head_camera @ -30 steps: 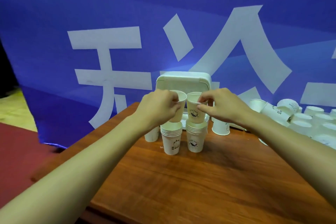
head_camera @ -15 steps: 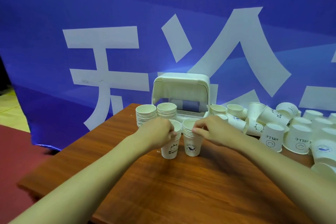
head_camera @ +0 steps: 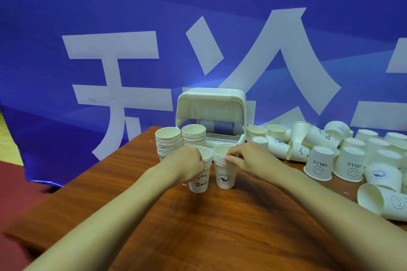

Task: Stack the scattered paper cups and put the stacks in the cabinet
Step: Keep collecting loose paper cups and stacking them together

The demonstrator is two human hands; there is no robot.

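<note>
Two short stacks of white paper cups stand side by side on the wooden table (head_camera: 220, 226). My left hand (head_camera: 187, 164) grips the rims of the left stack (head_camera: 199, 180), marked "Bear". My right hand (head_camera: 248, 157) pinches the top rims of the right stack (head_camera: 224, 176), which has a whale print. Behind them two taller stacks (head_camera: 168, 142) (head_camera: 193, 135) stand at the mouth of the small cream cabinet (head_camera: 211, 103), whose lid is up. Several loose cups (head_camera: 343, 158) lie scattered on the right, some upside down, some on their sides.
A blue banner (head_camera: 132, 17) with large white characters hangs right behind the table. The table's left edge runs diagonally, with red floor (head_camera: 13, 182) beyond it. A tipped cup (head_camera: 383, 201) lies near the right edge of view.
Both hands pushed a cup down into each stack, so the stacks are lower and tighter. The view now shows the cabinet, the taller stacks and the scattered cups.
</note>
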